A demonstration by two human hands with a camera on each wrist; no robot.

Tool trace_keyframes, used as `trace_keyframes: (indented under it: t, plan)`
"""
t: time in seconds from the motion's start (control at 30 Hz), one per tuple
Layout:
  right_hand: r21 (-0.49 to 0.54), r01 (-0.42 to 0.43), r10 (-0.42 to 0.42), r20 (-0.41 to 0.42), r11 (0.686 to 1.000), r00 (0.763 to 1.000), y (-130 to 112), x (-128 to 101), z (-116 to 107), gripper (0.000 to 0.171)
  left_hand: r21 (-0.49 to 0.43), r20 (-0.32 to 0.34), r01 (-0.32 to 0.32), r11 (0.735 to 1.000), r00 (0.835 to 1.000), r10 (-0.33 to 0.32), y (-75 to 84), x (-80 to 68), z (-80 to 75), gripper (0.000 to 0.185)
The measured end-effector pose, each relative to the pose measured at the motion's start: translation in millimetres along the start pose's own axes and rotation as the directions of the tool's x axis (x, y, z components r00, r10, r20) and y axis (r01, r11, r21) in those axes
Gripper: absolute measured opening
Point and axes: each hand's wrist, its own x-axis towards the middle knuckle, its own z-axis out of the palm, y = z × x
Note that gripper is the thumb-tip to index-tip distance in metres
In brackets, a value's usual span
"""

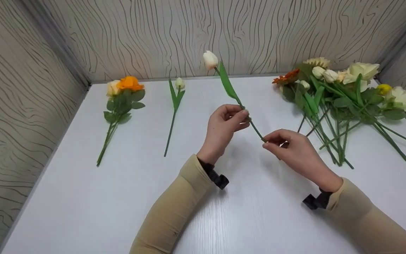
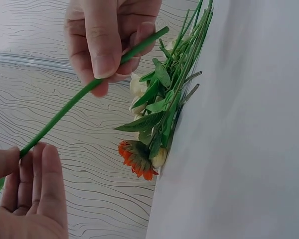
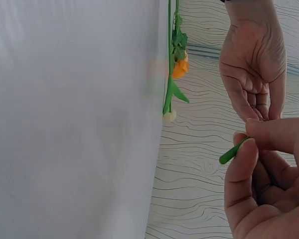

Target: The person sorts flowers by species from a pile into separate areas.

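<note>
Head view, stem: we held the white tulip (image 1: 210,60) in the air over the white table (image 1: 83,197), its long axis slanting from the bud at upper left down to the cut end at lower right.
Head view, hands: our left hand (image 1: 224,128) pinched the stem midway, just below the leaf; our right hand (image 1: 294,150) pinched the very tip, so the right was nearer the stem's foot and the left nearer the bud.
Head view, surroundings: a lone tulip (image 1: 175,102) and an orange-and-cream pair (image 1: 120,102) lay to the left, a heap of flowers (image 1: 344,98) to the right, well apart; wood-grain walls (image 1: 146,31) closed in the table.
Left wrist view: the stem (image 2: 74,102) ran between both pinching hands, the heap behind.
Right wrist view: our right thumb and forefinger closed on the stem's end (image 3: 232,152); the left hand's fingers (image 3: 254,59) curled just beyond.
</note>
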Motion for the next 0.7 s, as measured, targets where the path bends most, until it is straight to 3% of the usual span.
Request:
trace_keyframes:
  t: [0.27,0.53,0.7]
  plan:
    - [0.081,-0.074,0.063,0.127,0.994,0.990,2,1,2,0.028,-0.017,-0.036,-0.040,0.999,0.999,0.039,2.6,1.5,-5.0,0.024]
    - [0.120,-0.087,0.070,0.136,0.989,0.988,3,1,9,0.024,0.012,-0.012,-0.009,1.000,1.000,0.009,-3.4,-0.8,0.1,0.025]
    - [0.130,-0.084,0.063,0.156,0.988,0.986,1,2,11,0.031,0.053,-0.024,-0.011,0.999,1.000,0.012,1.9,1.3,-6.5,0.024]
